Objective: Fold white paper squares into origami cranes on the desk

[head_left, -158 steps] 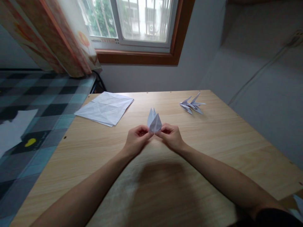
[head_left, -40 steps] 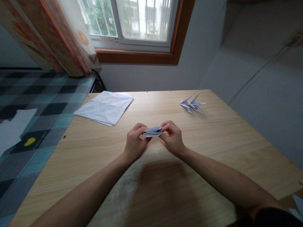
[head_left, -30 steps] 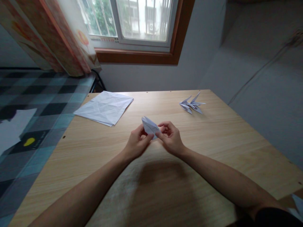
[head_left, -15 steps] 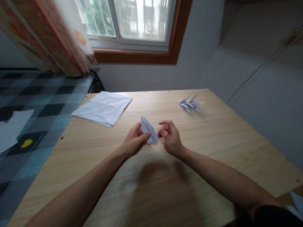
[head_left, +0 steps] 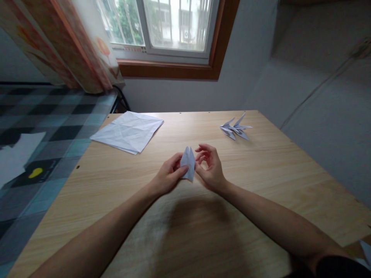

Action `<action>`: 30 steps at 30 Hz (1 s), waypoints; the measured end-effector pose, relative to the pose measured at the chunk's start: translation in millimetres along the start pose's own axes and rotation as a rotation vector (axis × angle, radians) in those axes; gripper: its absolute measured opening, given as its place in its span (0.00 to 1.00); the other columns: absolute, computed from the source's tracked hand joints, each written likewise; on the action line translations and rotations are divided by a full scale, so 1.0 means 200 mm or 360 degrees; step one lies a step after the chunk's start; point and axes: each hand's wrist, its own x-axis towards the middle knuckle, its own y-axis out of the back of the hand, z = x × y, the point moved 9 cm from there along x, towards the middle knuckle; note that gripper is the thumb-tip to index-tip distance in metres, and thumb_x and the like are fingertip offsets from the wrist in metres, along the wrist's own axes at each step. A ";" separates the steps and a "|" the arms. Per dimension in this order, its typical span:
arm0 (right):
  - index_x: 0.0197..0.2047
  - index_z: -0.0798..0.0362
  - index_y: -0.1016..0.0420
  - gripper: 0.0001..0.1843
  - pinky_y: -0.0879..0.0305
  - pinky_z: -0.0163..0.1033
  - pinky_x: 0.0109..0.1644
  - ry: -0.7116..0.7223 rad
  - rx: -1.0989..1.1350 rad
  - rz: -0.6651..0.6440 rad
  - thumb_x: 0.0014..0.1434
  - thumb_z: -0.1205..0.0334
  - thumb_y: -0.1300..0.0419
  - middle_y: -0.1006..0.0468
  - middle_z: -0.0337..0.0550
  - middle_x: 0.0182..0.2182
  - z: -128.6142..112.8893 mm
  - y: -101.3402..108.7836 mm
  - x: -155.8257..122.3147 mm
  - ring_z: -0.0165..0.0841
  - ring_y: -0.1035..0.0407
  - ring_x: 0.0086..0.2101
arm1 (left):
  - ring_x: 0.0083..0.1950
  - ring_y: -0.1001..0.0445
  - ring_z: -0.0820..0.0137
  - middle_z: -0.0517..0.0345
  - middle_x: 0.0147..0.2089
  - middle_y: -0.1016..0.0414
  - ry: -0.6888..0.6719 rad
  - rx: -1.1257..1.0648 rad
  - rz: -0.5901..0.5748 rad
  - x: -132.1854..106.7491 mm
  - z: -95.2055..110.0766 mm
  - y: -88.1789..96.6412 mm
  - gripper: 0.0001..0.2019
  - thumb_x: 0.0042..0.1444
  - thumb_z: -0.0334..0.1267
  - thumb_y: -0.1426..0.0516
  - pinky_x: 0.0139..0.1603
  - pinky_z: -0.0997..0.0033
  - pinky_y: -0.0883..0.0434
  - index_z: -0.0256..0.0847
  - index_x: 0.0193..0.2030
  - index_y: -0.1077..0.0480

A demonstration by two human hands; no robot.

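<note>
A small piece of folded white paper (head_left: 189,159) is upright over the middle of the table, its top split into two points. My left hand (head_left: 171,172) grips it from the left, thumb across its front and the other fingers behind. On the other side, my right hand (head_left: 211,168) has its thumb and fingertips brought together at the paper's right edge, with the index finger raised and curved. What lies between those fingertips is largely hidden.
Creased square white sheets (head_left: 129,131) lie at the back left of the wooden table (head_left: 275,185). Folded paper cranes (head_left: 236,128) sit at the back right. To the left, a checked cloth (head_left: 66,116) carries torn white paper (head_left: 21,154) and a dark item with a yellow mark.
The folded paper has turned more upright and shifted slightly right, showing two points at its top. My right thumb and fingertips have come to its right edge. The view has moved slightly.
</note>
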 end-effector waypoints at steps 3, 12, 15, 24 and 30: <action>0.63 0.40 0.42 0.35 0.29 0.42 0.41 0.0105 -0.0112 -0.0001 0.54 0.70 0.39 0.32 0.47 0.54 -0.02 0.01 0.01 0.35 0.31 0.42 | 0.41 0.24 0.66 0.49 0.44 0.21 -0.0032 0.0117 -0.0023 0.00 0.02 -0.01 0.21 0.57 0.40 0.40 0.41 0.68 0.28 0.34 0.56 0.29; 0.56 0.43 0.33 0.25 0.29 0.47 0.44 0.0428 -0.0434 -0.0185 0.56 0.71 0.41 0.27 0.45 0.47 -0.14 0.01 0.04 0.39 0.30 0.45 | 0.38 0.24 0.66 0.50 0.41 0.20 -0.0020 0.0256 -0.0023 0.00 0.04 -0.03 0.24 0.56 0.39 0.40 0.35 0.70 0.26 0.35 0.58 0.28; 0.55 0.44 0.32 0.24 0.29 0.48 0.46 0.0462 -0.0486 -0.0208 0.55 0.69 0.39 0.27 0.47 0.46 -0.15 0.02 0.06 0.42 0.31 0.47 | 0.36 0.24 0.67 0.51 0.41 0.21 -0.0004 0.0280 0.0006 -0.01 0.03 -0.02 0.24 0.54 0.38 0.39 0.34 0.71 0.27 0.35 0.58 0.28; 0.49 0.46 0.33 0.20 0.30 0.45 0.42 0.0423 -0.0468 -0.0117 0.54 0.69 0.37 0.27 0.45 0.44 -0.09 0.06 0.07 0.40 0.31 0.45 | 0.36 0.27 0.69 0.52 0.40 0.22 0.0021 0.0372 0.0130 -0.01 0.04 0.02 0.17 0.54 0.36 0.40 0.35 0.70 0.28 0.35 0.51 0.25; 0.42 0.47 0.35 0.16 0.32 0.41 0.40 0.0469 -0.0413 -0.0063 0.53 0.72 0.38 0.29 0.42 0.40 -0.13 0.06 0.08 0.36 0.31 0.41 | 0.33 0.28 0.70 0.56 0.35 0.24 0.0017 0.0371 0.0159 0.00 0.04 0.02 0.13 0.54 0.38 0.40 0.33 0.71 0.29 0.35 0.44 0.25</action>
